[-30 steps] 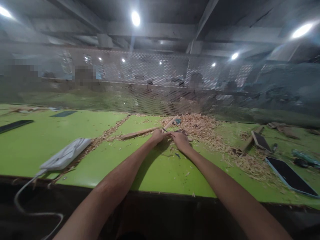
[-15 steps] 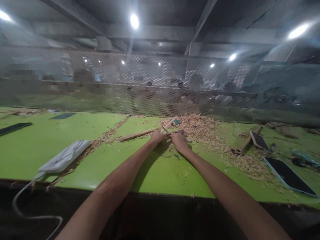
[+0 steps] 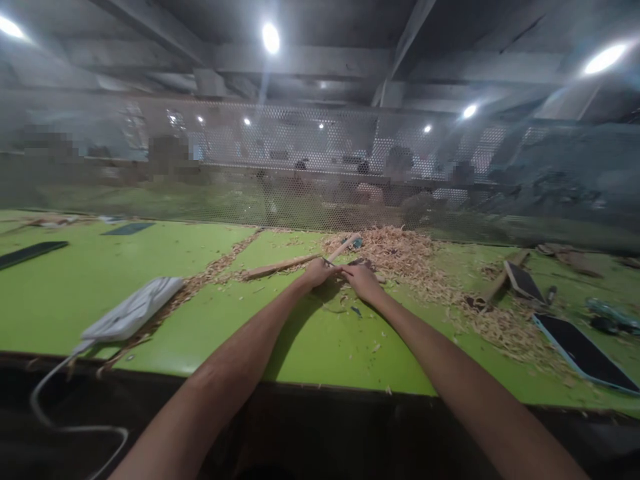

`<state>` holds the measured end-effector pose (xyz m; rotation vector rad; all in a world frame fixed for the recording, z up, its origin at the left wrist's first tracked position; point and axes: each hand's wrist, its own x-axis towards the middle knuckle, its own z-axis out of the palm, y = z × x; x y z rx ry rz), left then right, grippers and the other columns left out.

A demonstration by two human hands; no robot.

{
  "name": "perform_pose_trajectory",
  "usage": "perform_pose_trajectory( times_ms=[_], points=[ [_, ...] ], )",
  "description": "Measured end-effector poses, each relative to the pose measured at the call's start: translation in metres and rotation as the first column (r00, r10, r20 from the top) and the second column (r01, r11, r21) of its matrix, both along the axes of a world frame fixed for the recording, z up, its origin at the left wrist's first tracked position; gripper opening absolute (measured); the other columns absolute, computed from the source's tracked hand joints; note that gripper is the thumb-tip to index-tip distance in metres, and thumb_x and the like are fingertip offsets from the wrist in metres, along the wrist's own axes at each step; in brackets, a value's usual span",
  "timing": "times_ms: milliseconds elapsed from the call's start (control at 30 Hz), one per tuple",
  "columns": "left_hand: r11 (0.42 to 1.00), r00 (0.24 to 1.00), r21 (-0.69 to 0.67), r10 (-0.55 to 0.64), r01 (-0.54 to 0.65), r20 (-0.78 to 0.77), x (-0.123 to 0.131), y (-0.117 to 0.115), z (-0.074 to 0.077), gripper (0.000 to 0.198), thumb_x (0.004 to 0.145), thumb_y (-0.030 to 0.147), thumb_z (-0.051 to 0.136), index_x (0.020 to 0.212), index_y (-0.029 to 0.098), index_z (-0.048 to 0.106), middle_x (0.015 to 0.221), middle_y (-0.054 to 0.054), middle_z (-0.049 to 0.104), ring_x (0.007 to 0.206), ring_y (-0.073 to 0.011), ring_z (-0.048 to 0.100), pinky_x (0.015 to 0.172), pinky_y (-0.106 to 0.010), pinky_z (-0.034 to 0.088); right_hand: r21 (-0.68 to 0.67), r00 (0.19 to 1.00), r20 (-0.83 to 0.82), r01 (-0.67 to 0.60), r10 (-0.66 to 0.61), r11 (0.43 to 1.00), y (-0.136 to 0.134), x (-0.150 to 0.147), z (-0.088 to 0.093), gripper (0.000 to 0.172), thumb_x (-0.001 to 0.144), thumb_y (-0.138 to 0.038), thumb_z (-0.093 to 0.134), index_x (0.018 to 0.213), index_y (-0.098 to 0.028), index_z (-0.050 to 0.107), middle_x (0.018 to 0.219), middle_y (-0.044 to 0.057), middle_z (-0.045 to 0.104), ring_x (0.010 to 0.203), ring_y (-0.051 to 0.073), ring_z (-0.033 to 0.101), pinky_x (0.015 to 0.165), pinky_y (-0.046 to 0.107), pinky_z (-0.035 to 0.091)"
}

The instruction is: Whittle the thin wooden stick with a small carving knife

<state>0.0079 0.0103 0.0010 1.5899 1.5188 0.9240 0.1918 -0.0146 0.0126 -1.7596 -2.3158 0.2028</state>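
Note:
Both my arms reach out over a green table [image 3: 90,280]. My left hand [image 3: 317,272] is closed around a thin wooden stick [image 3: 342,248] that points away to the upper right. My right hand [image 3: 363,281] is closed right beside it, fingertips meeting the left hand at the stick; a small dark blade seems to poke out between them, too small to be sure. A longer wooden strip [image 3: 277,266] lies on the table just left of my left hand. A heap of wood shavings [image 3: 400,253] lies behind and to the right of my hands.
A white power bank [image 3: 131,310] with a cable rests at the near left. Dark phones lie at far left [image 3: 31,252] and at right [image 3: 583,350]. A wire mesh screen [image 3: 320,167] runs along the table's far edge, with people seated behind it. Shavings trail across the table.
My hands stay in the same spot with only slight shifts around the stick. The view wobbles a little.

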Motion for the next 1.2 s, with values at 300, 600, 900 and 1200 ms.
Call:
perform_pose_trajectory(
  times_ms=[300, 600, 900, 1200],
  points=[
    [0.997, 0.995, 0.032, 0.071, -0.069, -0.069, 0.006, 0.006, -0.001, 0.068, 0.094, 0.045, 0.113, 0.061, 0.026, 0.057, 0.055, 0.003, 0.048, 0.064, -0.0176, 0.048, 0.062, -0.032, 0.032, 0.045, 0.993, 0.101, 0.05, -0.054, 0.998, -0.01, -0.008, 0.002, 0.053, 0.137, -0.027, 0.05, 0.174, -0.024, 0.088, 0.15, 0.02, 0.096, 0.136, 0.033, 0.088, 0.11, 0.036, 0.064],
    [0.99, 0.987, 0.012, 0.142, -0.141, -0.072, 0.009, 0.007, -0.001, 0.062, 0.093, 0.041, 0.114, 0.064, 0.026, 0.062, 0.059, 0.002, 0.052, 0.068, -0.0208, 0.056, 0.064, -0.033, 0.033, 0.06, 0.989, 0.1, 0.105, -0.11, 0.993, -0.012, -0.012, 0.0, 0.05, 0.136, -0.026, 0.055, 0.174, -0.021, 0.087, 0.152, 0.024, 0.095, 0.14, 0.035, 0.089, 0.114, 0.036, 0.064],
    [0.991, 0.983, 0.011, 0.134, -0.134, -0.125, 0.01, 0.009, -0.005, 0.073, 0.106, 0.049, 0.106, 0.06, 0.028, 0.054, 0.061, 0.002, 0.05, 0.066, -0.0188, 0.051, 0.065, -0.032, 0.032, 0.058, 0.978, 0.141, 0.144, -0.151, 0.988, -0.014, -0.016, 0.001, 0.057, 0.138, -0.025, 0.041, 0.176, -0.02, 0.083, 0.152, 0.024, 0.094, 0.141, 0.034, 0.089, 0.114, 0.038, 0.065],
    [0.999, 0.987, 0.034, -0.032, 0.038, -0.159, 0.0, 0.0, 0.004, 0.078, 0.114, 0.042, 0.094, 0.054, 0.027, 0.047, 0.058, 0.002, 0.047, 0.063, -0.0168, 0.044, 0.065, -0.032, 0.032, -0.005, 0.998, 0.06, 0.03, -0.03, 1.0, -0.006, -0.005, 0.003, 0.057, 0.138, -0.029, 0.047, 0.18, -0.026, 0.085, 0.154, 0.018, 0.095, 0.136, 0.032, 0.087, 0.109, 0.035, 0.061]
  ],
)
